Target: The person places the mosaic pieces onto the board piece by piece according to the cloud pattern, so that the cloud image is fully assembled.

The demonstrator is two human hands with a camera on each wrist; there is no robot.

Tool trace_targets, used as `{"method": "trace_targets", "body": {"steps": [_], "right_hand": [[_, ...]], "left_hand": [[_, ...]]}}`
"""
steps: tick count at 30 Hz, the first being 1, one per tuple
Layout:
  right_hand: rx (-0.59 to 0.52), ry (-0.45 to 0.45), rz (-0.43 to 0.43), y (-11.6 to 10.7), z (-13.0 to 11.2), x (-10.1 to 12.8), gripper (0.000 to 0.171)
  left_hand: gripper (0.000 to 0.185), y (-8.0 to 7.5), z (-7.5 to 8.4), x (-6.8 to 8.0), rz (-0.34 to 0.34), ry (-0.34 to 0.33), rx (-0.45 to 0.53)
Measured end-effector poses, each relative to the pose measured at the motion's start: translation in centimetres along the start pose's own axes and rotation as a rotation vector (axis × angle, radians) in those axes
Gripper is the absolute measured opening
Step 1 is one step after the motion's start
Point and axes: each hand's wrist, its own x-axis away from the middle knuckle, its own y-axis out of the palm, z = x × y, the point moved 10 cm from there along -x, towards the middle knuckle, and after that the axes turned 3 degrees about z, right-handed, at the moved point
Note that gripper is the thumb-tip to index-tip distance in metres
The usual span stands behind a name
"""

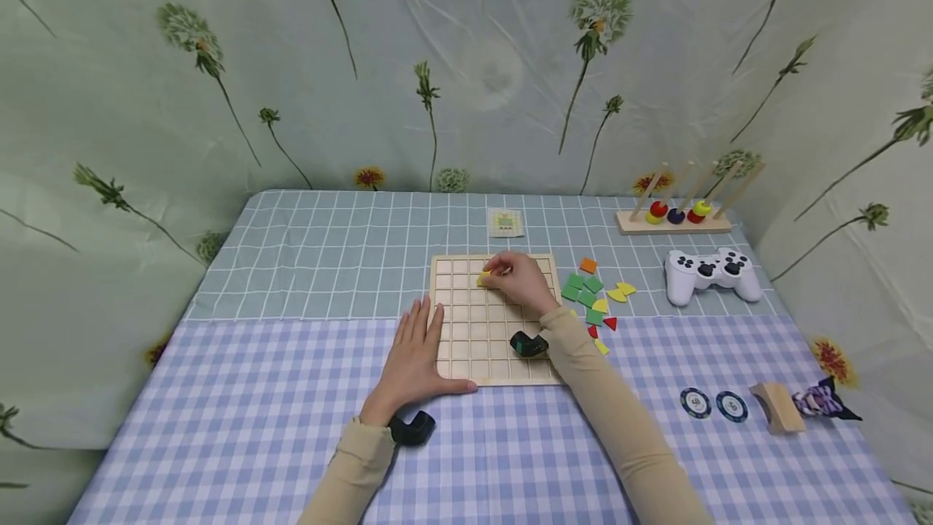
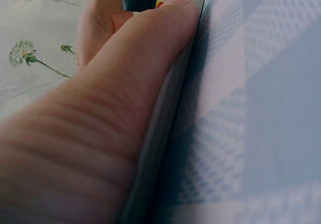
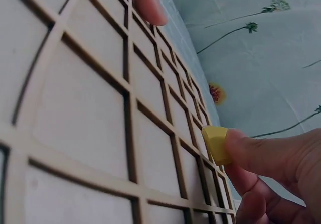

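Observation:
A wooden grid board (image 1: 466,347) lies in the middle of the checked tablecloth. My right hand (image 1: 519,280) reaches over its upper part and pinches a small yellow piece (image 1: 483,279) just above the grid cells; in the right wrist view the yellow piece (image 3: 215,144) sits at my fingertips (image 3: 251,148) over the board (image 3: 80,108). My left hand (image 1: 414,355) lies flat with fingers straight on the cloth against the board's left edge, thumb (image 2: 130,73) along the board's near edge (image 2: 173,108).
Loose green, yellow, red and orange pieces (image 1: 594,298) lie right of the board. A white game controller (image 1: 710,272), a peg rack with beads (image 1: 674,213), two poker chips (image 1: 713,404), a wooden block (image 1: 776,407) and a small card (image 1: 505,222) lie around.

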Motion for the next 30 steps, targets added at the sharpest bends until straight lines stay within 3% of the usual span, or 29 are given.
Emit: {"method": "trace_targets", "body": {"steps": [7,19,30], "right_hand": [[0.072,-0.021,-0.006,1.1,-0.3,-0.2,0.011],[0.251,-0.050,-0.053,1.4,-1.1,-0.5,0.012],[0.267,-0.004,0.005,0.8,-0.4,0.3,0.013]], "left_hand": [[0.132,-0.1,0.0,0.2,0.016,0.007,-0.001],[0.132,0.2,-0.4,-0.1,-0.022,-0.018,-0.012],[0.131,0.2,0.0,0.1,0.001,-0.003,-0.010]]}}
